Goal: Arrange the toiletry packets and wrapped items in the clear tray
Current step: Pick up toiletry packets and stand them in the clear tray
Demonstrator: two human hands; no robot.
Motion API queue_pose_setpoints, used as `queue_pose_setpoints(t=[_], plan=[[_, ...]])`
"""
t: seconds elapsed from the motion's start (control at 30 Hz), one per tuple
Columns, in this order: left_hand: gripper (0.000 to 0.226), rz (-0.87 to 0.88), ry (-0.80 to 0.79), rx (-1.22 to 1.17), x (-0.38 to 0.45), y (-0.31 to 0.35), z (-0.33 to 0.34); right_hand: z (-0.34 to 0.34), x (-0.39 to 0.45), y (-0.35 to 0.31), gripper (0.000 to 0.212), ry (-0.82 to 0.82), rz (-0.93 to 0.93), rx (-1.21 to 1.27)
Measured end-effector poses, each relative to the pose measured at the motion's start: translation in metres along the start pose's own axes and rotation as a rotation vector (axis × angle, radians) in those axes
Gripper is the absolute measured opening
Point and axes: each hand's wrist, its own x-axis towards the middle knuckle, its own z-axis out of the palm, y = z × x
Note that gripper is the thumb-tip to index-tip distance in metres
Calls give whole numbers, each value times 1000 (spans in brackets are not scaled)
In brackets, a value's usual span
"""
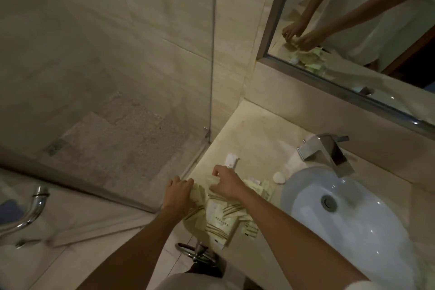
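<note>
- Head view looks down on a pale stone vanity counter [259, 139] that runs from the glass shower screen [213, 54] on its left to the wall under a framed mirror [353, 30].
- Sunk into the counter on the right is a white oval basin [353, 219] with a metal drain at its middle, and a square chrome faucet [327, 150] stands at its far rim.
- Mirror glass reflects two forearms, both hands and the heap of packets below them.
- At the near left part of the counter lies a loose heap of pale yellow toiletry packets [221, 216], overlapping one another, some with dark stripes and small print.
- I cannot make out a clear tray under or beside the heap.
- Left hand [180, 193] rests on the left edge of the heap, fingers curled down onto a packet; whether they pinch it I cannot tell.
- Right hand [226, 181] sits on the far side of the heap, fingers bent and closed on the upper edge of a packet.
- White wrapped item [231, 160] lies just beyond the right hand, near the counter's left edge.
- Small round white soap [279, 177] lies between the heap and the basin rim.
</note>
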Motion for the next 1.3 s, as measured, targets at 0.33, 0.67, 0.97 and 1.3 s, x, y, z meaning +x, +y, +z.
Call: queue_pose_setpoints(t=[0.33, 0.67, 0.97, 1.3], plan=[[48, 8, -44, -539, 24, 20, -76, -67, -42, 50, 49, 141, -22, 182], [27, 290, -98, -574, 21, 168, -93, -125, -133, 161, 59, 364, 99, 138], [37, 554, -231, -516, 3, 308, -69, -158, -245, 270, 40, 526, 169, 282], [45, 610, -301, -408, -30, 433, -44, -173, -347, 376, 31, 670, 352, 395]])
